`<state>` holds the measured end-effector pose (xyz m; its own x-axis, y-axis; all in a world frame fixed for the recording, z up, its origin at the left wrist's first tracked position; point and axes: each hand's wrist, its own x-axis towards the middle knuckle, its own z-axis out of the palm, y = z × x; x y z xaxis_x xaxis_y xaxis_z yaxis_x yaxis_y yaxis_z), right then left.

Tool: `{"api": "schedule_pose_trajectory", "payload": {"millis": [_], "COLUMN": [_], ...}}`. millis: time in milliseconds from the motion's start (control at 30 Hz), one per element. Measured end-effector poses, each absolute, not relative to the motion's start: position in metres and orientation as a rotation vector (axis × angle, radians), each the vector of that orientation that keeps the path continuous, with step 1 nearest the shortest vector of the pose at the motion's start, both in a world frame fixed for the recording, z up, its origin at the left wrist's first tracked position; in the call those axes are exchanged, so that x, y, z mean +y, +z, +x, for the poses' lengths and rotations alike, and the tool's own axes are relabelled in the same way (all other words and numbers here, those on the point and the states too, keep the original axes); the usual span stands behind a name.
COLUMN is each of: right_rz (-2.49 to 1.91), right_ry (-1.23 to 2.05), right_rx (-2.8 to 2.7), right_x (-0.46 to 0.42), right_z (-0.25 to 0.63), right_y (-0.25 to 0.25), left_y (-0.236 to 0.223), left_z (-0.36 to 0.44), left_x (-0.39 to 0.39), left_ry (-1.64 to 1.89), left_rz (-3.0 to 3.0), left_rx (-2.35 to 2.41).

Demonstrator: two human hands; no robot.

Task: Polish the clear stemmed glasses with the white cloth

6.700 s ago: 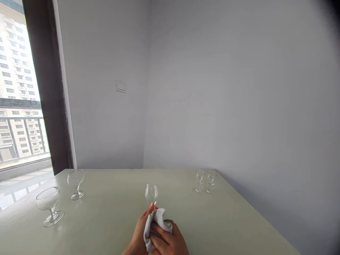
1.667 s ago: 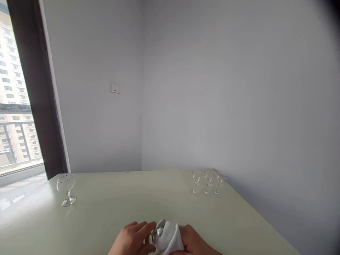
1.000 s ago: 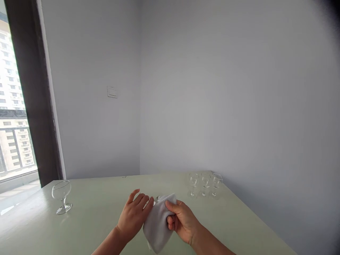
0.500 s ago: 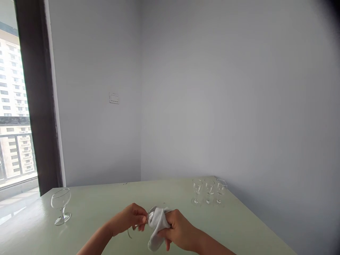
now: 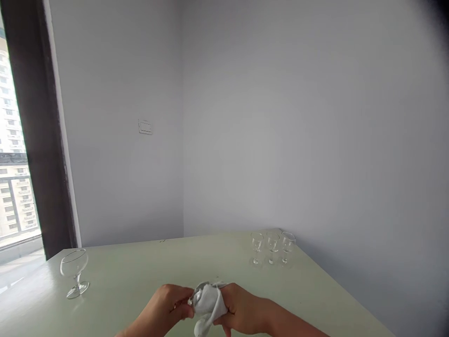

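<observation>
My left hand (image 5: 170, 304) pinches a stemmed glass (image 5: 198, 287) near its stem, low in the middle of the view. The glass lies tilted on its side, its bowl towards my right hand (image 5: 242, 309). That hand grips a white cloth (image 5: 206, 299), bunched into and against the bowl, with a loose end hanging down. Cloth and fingers hide most of the glass, and its foot is out of sight behind my left hand.
A larger stemmed glass (image 5: 75, 269) stands upright on the pale green table (image 5: 140, 262) at the left. Three small stemmed glasses, one the nearest-left glass (image 5: 257, 243), stand at the back right. Grey walls (image 5: 245, 117) meet behind the table.
My left hand has turned about the stem, and the glass's foot no longer shows. Both hands sit slightly lower. The whole view has shifted a little.
</observation>
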<state>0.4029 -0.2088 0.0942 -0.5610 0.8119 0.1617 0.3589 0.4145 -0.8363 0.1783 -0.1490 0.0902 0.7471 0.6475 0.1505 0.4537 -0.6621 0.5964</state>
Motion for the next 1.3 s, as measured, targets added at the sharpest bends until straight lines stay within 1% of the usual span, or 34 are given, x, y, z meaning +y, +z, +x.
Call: {"api": "schedule_pose_trajectory", "payload": {"millis": [67, 133, 200, 267, 333, 400, 533, 600, 700, 767, 867, 967, 1000, 1067, 1133, 1167, 1300], "right_rz": [-0.933, -0.855, -0.833, -0.859, -0.911, -0.958, -1.030, -1.079, -1.141, -1.198, -1.278, -1.265, -1.235, -1.175, -1.148, -1.146, -1.157], "right_ry": [0.572, 0.152, -0.060, -0.133, -0.107, 0.001, 0.398, 0.502, 0.517, 0.445, 0.072, -0.325, -0.409, -0.471, -0.388, -0.284, 0.409], "right_rx": [-2.448, -2.646, -2.714, -2.701, -2.626, -2.507, -2.079, -1.770, -1.472, -1.454, -1.579, -1.826, -1.908, -1.979, -1.930, -1.881, -1.561], "right_x": [-0.210, -0.207, -0.202, -0.198, -0.194, -0.191, -0.185, -0.179, -0.169, -0.166, -0.168, -0.174, -0.175, -0.177, -0.178, -0.179, -0.179], "right_z": [0.408, 0.412, 0.416, 0.419, 0.422, 0.423, 0.423, 0.423, 0.423, 0.419, 0.403, 0.379, 0.370, 0.356, 0.348, 0.347, 0.361], "right_y": [0.101, 0.107, 0.115, 0.125, 0.134, 0.138, 0.124, 0.110, 0.089, 0.079, 0.071, 0.063, 0.058, 0.048, 0.039, 0.038, 0.050], "left_y": [0.090, 0.082, 0.068, 0.053, 0.040, 0.033, 0.033, 0.036, 0.042, 0.044, 0.038, 0.026, 0.021, 0.013, 0.007, 0.005, 0.007], "left_z": [0.175, 0.173, 0.175, 0.182, 0.191, 0.201, 0.217, 0.222, 0.226, 0.227, 0.229, 0.234, 0.237, 0.242, 0.248, 0.250, 0.256], "left_x": [-0.153, -0.155, -0.155, -0.154, -0.152, -0.149, -0.143, -0.142, -0.142, -0.143, -0.142, -0.143, -0.145, -0.151, -0.158, -0.162, -0.172], "left_ry": [0.345, 0.301, 0.330, 0.428, 0.518, 0.568, 0.607, 0.729, 1.046, 1.227, 1.378, 1.387, 1.375, 1.347, 1.311, 1.277, 1.114], "left_rz": [2.014, 1.767, 1.601, 1.414, 1.237, 1.110, 1.033, 0.995, 0.929, 0.947, 1.010, 1.051, 1.059, 1.070, 1.074, 1.070, 1.001], "left_rx": [0.678, 0.568, 0.503, 0.429, 0.338, 0.253, 0.166, 0.238, 0.497, 0.667, 0.817, 0.882, 0.887, 0.863, 0.810, 0.789, 0.719]}}
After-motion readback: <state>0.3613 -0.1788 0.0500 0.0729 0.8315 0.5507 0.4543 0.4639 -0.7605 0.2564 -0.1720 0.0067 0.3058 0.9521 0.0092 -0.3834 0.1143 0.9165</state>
